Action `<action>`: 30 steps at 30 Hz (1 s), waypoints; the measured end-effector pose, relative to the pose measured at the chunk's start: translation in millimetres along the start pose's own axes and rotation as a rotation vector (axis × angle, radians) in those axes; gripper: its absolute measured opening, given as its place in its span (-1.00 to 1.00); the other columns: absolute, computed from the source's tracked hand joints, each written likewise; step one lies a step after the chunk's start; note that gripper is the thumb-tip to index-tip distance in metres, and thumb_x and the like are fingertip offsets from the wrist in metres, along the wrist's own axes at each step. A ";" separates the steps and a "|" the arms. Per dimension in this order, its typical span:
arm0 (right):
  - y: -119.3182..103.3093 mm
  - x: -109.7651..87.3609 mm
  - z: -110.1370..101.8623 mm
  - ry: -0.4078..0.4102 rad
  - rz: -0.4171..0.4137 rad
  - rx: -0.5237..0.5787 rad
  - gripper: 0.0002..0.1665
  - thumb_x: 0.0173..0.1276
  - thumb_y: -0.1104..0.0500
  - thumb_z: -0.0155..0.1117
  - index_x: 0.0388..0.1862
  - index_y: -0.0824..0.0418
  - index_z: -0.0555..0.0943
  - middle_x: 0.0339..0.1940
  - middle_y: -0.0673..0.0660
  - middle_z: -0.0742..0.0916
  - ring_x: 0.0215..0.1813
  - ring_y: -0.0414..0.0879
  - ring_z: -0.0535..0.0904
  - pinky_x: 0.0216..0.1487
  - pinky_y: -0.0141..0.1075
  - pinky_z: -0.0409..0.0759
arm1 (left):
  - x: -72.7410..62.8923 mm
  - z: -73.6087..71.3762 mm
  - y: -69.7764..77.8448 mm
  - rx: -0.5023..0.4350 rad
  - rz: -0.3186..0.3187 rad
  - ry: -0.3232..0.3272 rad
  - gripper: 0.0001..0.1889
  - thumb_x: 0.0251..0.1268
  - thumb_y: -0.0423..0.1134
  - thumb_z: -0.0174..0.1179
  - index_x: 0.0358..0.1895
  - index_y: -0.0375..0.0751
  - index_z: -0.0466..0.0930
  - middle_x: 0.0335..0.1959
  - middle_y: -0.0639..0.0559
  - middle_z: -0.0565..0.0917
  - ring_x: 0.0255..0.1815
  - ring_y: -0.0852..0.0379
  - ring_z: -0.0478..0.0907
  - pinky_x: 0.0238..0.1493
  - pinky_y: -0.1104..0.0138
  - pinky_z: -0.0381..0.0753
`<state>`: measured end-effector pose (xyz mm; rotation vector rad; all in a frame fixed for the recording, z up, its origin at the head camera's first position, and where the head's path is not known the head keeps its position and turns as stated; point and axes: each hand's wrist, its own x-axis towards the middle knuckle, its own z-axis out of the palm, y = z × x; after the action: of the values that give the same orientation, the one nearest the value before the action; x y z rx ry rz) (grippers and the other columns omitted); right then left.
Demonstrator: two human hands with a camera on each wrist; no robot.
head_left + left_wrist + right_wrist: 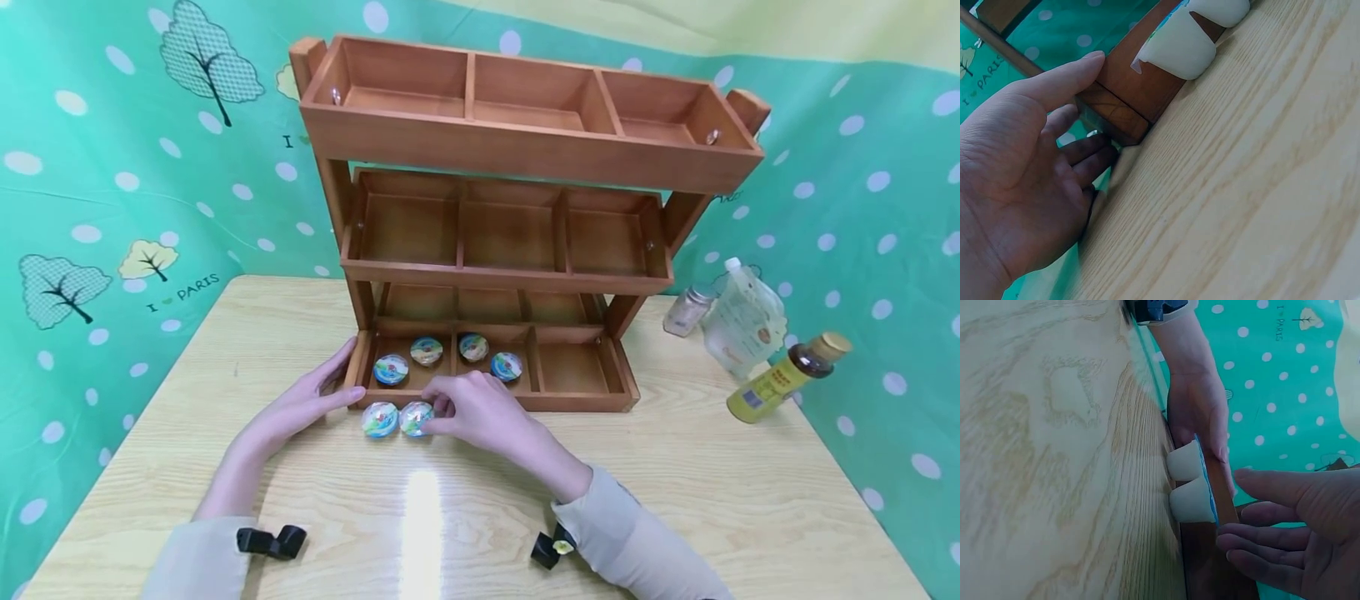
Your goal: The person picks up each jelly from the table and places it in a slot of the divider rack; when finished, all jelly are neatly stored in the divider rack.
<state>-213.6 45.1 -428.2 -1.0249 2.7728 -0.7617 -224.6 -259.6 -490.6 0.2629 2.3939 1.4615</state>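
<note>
Two small white cups with printed foil lids stand side by side on the table, just before a brown wooden rack's bottom tray (573,403). My right hand (480,410) is at the right cup (414,419); in the right wrist view its loosely bent fingertips (1230,530) lie right at the lid's edge. The left cup (380,420) stands nearer my left hand (303,402). That hand rests against the tray's left end, thumb (1079,74) extended over the front corner and the other fingers along the outer side.
Several similar cups sit in the tray's left and middle compartments, among them a blue-lidded cup (391,369) and a cup (507,366). The rack's upper tiers (525,150) overhang the bottom tray. At right stand a shaker jar (687,311), a clear pouch (745,321) and a tilted bottle (780,382).
</note>
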 end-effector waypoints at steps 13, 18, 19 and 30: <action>-4.8 -0.4 3.5 -0.058 0.008 -0.029 -0.46 0.22 -0.09 0.58 0.14 0.08 0.73 -0.19 -0.02 0.86 -0.18 -0.23 0.78 -0.27 -0.52 0.60 | -0.6 -1.4 0.7 0.010 0.001 0.005 -0.09 0.53 0.10 0.14 0.69 0.36 -0.32 0.76 0.05 -0.22 0.75 -0.30 -0.27 0.57 -0.42 -0.10; -3.4 0.0 5.3 -0.060 0.014 -0.018 -0.45 0.20 -0.08 0.60 0.14 0.08 0.73 -0.20 -0.04 0.86 -0.18 -0.26 0.77 -0.26 -0.53 0.60 | -0.4 -1.0 1.4 0.010 0.004 0.006 -0.09 0.53 0.10 0.14 0.69 0.37 -0.32 0.76 0.05 -0.22 0.75 -0.29 -0.27 0.57 -0.42 -0.10; -3.2 0.1 5.5 -0.062 0.013 -0.018 -0.45 0.20 -0.07 0.60 0.14 0.08 0.74 -0.21 -0.04 0.86 -0.19 -0.28 0.77 -0.26 -0.54 0.60 | -0.3 -0.9 1.5 0.010 0.006 0.006 -0.09 0.53 0.10 0.14 0.69 0.37 -0.32 0.76 0.04 -0.22 0.75 -0.29 -0.26 0.57 -0.42 -0.10; -2.3 0.4 11.2 -0.079 -0.023 -0.062 -0.45 0.18 -0.07 0.61 0.15 0.03 0.74 -0.35 -0.12 0.79 -0.47 -0.39 0.49 -0.50 -0.53 0.38 | 0.2 0.3 2.6 0.014 0.005 0.005 -0.09 0.53 0.09 0.14 0.69 0.37 -0.32 0.76 0.02 -0.21 0.74 -0.31 -0.26 0.56 -0.43 -0.09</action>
<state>-209.9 38.6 -436.8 -1.0743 2.7383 -0.6274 -224.7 -258.1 -488.5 0.2691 2.4099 1.4497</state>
